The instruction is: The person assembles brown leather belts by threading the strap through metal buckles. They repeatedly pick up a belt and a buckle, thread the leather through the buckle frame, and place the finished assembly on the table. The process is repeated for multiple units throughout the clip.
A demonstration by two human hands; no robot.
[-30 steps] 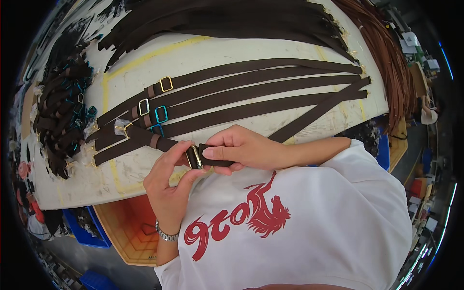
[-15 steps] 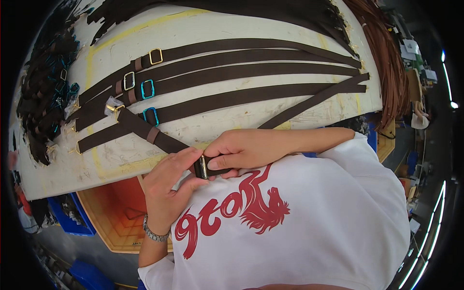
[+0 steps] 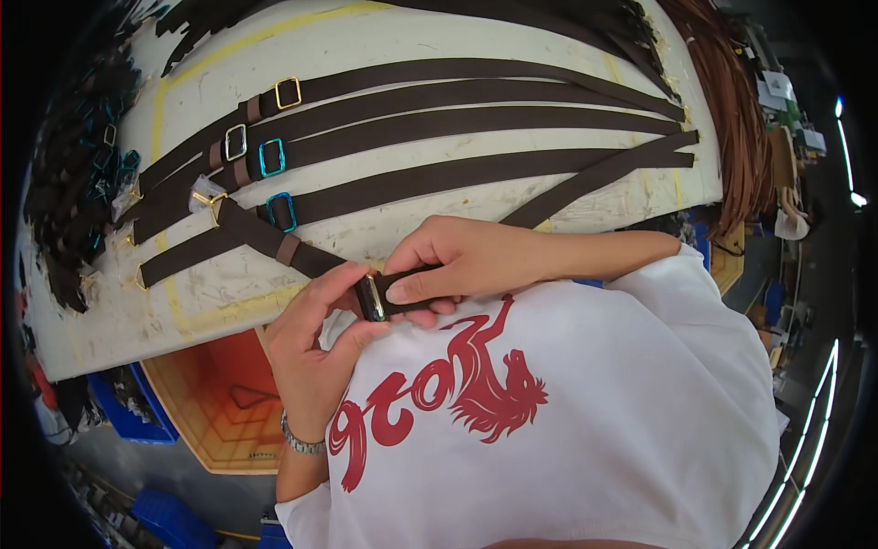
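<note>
Dark brown webbing forms the strap that is held just left of the frame's centre. Its metal buckle is pinched narrowly between the thumb and fingers of the left hand; by the right hand the strap is gripped just beside it, with the thumb pressed on top. The strap's course behind the right hand is hidden. Toward the upper left, a brown loop and a gold clasp are carried on it, and the lowest of four laid-out straps is crossed by it. That same strap is also crossed at right of centre by a loose length, partly blocked by the right forearm. On the laid straps, one gold, one silver and two blue buckles are seen. The pale counter is marked with yellow tape. A tangled strap pile is heaped at the left edge; brown strips are draped at the upper right. Below the counter, a tan box and a blue crate are placed at lower left. Large red brush-style characters and a horse figure are printed on the white shirt.
</note>
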